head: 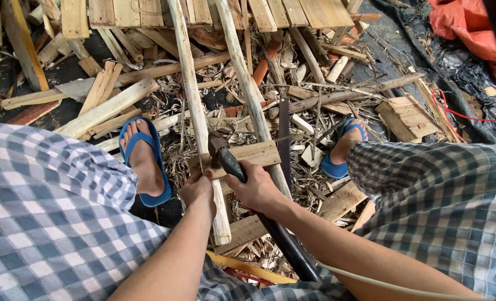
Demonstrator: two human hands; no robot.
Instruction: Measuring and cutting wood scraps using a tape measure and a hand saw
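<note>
Between two blue sandals (146, 161), over wood scraps: left hand (198, 189), grip closed on pale peeled pole (199, 120) beside short plank (248, 154) lying across the poles; right hand (256, 188), grip wrapped tight round dark handle of hammer (225, 159), head resting at the plank; saw (284, 139) lying just beyond

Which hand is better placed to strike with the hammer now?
Probably the right hand: it already grips the hammer by its dark handle, head over the plank. The left hand is busy, pinching something thin at the pole.
</note>
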